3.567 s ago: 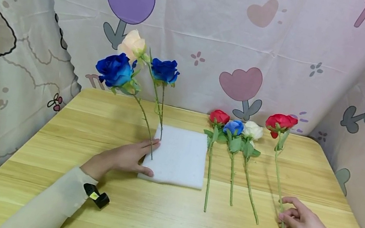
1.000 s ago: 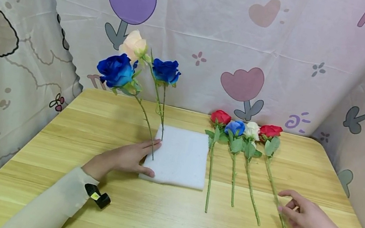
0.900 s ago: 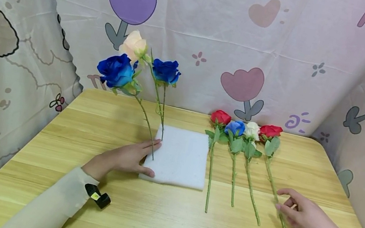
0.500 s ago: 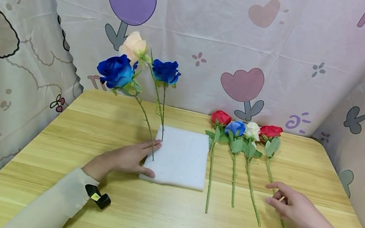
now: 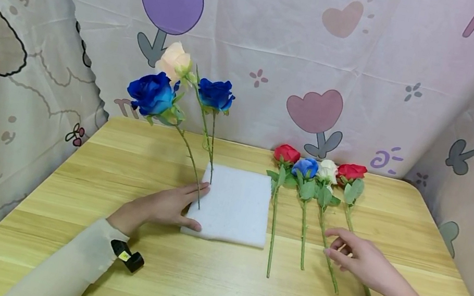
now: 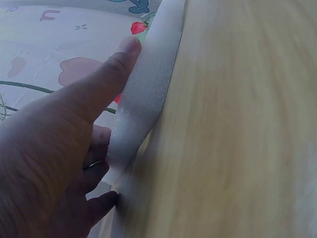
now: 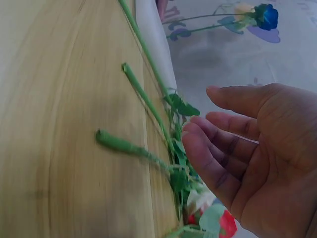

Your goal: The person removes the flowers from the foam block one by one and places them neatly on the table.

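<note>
**Left hand (image 5: pixel 167 205) on the foam (image 5: pixel 238 206), right hand (image 5: pixel 357 258) free above the stems**

The left hand rests at the foam's left edge, thumb and fingers spread around the base of one stem. It presses on the white slab and is not clenched. The right hand grasps nothing: its fingers are loosely bent, with a gap to the thumb, and the fingertips hang over the white rose's stem. Whether they brush it, I cannot tell.

Three roses stand in the foam's left part: a front blue rose (image 5: pixel 151 93), leaning left, a rear blue rose (image 5: pixel 215 94), more upright, and a peach rose (image 5: pixel 173 60) behind them.

Four more lie on the table (image 5: pixel 211 292) to the right of the foam, heads toward the back edge. From left to right they are a red rose (image 5: pixel 286 153), a small blue rose (image 5: pixel 305 167), a white rose (image 5: pixel 327 170) and an outer red rose (image 5: pixel 351 172). The right hand covers part of the outermost stem.

A printed cloth (image 5: pixel 259 19) hangs behind the table. Each wrist, below a pale sleeve (image 5: pixel 74 246), carries a black camera (image 5: pixel 127 257).
</note>
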The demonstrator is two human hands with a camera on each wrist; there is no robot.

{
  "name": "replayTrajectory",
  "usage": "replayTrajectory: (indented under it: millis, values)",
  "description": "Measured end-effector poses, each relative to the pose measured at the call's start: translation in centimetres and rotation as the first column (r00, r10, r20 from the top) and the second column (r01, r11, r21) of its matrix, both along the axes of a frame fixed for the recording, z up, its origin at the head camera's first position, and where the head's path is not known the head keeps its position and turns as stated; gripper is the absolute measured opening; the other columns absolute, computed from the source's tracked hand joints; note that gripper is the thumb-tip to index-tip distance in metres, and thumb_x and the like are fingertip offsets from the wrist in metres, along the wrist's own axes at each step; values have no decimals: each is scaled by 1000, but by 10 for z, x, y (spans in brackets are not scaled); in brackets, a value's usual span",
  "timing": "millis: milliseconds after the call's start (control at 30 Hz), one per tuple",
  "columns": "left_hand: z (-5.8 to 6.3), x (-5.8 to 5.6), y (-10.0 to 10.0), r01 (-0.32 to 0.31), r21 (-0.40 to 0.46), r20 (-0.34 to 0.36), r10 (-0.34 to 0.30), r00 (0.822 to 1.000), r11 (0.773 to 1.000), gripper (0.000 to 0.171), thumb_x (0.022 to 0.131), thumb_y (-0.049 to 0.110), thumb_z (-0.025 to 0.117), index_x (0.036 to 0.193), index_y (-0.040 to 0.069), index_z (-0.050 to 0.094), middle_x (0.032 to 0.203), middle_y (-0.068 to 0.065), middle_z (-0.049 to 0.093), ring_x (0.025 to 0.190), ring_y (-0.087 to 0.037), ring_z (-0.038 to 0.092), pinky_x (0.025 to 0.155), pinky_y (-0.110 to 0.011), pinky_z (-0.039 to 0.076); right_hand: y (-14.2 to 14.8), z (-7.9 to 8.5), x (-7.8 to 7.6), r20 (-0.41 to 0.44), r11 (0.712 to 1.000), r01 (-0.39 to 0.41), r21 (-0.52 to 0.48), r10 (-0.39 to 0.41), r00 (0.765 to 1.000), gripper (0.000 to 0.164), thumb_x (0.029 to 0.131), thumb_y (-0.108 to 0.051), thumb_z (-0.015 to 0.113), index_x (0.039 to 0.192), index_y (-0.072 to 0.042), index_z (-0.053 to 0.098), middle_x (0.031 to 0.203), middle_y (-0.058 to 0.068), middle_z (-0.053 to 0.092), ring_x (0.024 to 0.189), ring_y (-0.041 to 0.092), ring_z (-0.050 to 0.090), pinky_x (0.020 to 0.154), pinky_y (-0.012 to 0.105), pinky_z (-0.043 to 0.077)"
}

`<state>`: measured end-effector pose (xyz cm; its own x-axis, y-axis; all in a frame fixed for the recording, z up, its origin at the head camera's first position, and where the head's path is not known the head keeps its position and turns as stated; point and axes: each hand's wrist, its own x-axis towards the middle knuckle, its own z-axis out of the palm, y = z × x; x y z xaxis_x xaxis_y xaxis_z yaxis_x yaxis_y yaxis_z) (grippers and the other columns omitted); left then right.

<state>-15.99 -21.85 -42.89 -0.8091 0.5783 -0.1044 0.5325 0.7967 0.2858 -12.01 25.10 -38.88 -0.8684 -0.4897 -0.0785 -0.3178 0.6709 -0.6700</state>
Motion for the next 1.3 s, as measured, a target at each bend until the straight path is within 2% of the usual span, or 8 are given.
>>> replayTrajectory:
  millis: [200, 467, 733, 1000, 1300]
  values:
    - [0, 0, 0, 4, 6, -7, -4, 1000, 1000, 111, 79, 80, 50, 157, 8, 18, 163, -8, 12, 146, -27, 18, 113, -43, 29, -18, -1, -3, -33, 1000, -18, -20, 17, 999, 42, 97, -35, 62, 130, -8, 57, 93, 3, 64, 72, 17, 63, 60, 29, 54]
    - [1, 1, 1, 11, 18, -9, -11, 1000, 1000, 110, 79, 78, 51, 156, 7, 19, 163, -10, 13, 146, -28, 18, 113, -44, 28, -43, -2, -8, -68, 992, -100, -83, 95, 993, 38, 98, -33, 61, 128, -8, 58, 93, 2, 65, 73, 20, 64, 60, 28, 54]
    - [1, 1, 0, 0, -3, -9, 0, 1000, 1000, 112, 78, 81, 50, 157, 8, 17, 163, -9, 12, 146, -27, 19, 113, -43, 30, -69, -4, -13, -141, 985, -149, -88, 136, 981, 38, 99, -35, 60, 127, -11, 60, 93, -9, 65, 79, 9, 62, 69, 27, 53]
    - [0, 1, -1, -10, -8, -2, 10, 1000, 1000, 112, 78, 82, 49, 157, 11, 16, 163, -7, 11, 146, -26, 19, 113, -42, 30, -98, -3, -16, -159, 965, -210, -157, 185, 970, 34, 99, -30, 61, 128, -13, 59, 94, -7, 66, 79, 9, 61, 67, 29, 54]
    - [1, 1, 1, -12, -8, 12, 12, 1000, 1000, 112, 77, 81, 49, 157, 12, 14, 163, -7, 10, 146, -26, 19, 112, -42, 31, -129, -4, -19, -157, 954, -223, -199, 193, 969, 35, 98, -32, 62, 126, -11, 61, 96, -8, 65, 87, 10, 62, 72, 31, 55]
